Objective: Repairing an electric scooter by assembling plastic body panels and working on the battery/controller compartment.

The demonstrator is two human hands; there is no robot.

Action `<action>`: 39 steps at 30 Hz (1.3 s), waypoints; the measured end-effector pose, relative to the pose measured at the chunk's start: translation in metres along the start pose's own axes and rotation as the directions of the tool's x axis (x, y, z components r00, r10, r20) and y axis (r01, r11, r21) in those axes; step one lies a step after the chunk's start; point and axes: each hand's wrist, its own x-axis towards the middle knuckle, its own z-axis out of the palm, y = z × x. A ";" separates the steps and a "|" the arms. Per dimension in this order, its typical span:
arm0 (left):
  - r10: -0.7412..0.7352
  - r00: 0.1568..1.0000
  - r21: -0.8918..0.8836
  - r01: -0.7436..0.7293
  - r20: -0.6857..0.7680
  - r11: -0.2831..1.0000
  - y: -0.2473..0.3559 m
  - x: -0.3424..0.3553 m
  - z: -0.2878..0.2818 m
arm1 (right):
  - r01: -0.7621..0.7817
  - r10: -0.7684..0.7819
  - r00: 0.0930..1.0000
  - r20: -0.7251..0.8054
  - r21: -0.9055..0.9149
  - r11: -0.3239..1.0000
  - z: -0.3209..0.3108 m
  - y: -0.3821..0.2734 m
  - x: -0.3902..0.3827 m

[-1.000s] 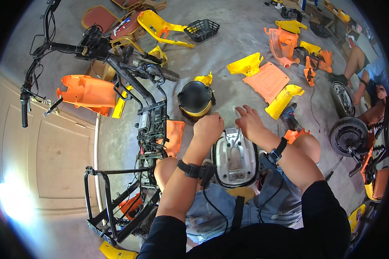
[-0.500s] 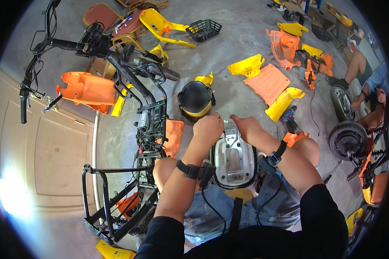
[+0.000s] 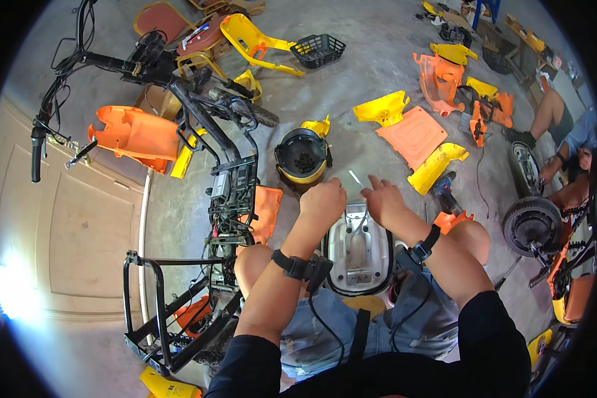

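Hands moved little: our left hand stays closed on the far edge of the grey scooter housing on our lap, while our right hand has lifted, fingers spread, holding nothing.

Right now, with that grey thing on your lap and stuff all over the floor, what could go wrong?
1. The grey housing only rests between the knees, with the left hand and right hand at its far end; it might slide off.
2. The helmet holding small dark bits stands close ahead; a knock could spill them.
3. Wrist cables dangle near the scooter frame and might snag.
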 end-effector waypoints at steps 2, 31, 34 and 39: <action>-0.005 1.000 0.003 0.005 0.006 1.000 0.000 0.000 0.000 | 0.018 -0.018 0.993 0.118 0.001 1.000 -0.001 0.003 0.004; -0.005 1.000 0.017 0.005 0.007 1.000 0.000 -0.002 -0.003 | 0.218 -0.234 0.954 -0.186 -0.102 0.971 -0.003 0.012 0.000; 0.008 1.000 0.012 -0.008 -0.005 1.000 -0.001 -0.002 -0.003 | 0.146 -0.163 0.973 -0.161 -0.113 0.983 -0.002 0.009 0.000; 0.019 0.999 -0.002 -0.019 -0.026 1.000 -0.002 -0.002 -0.001 | -0.025 0.025 1.000 0.018 0.023 0.999 0.001 0.006 0.006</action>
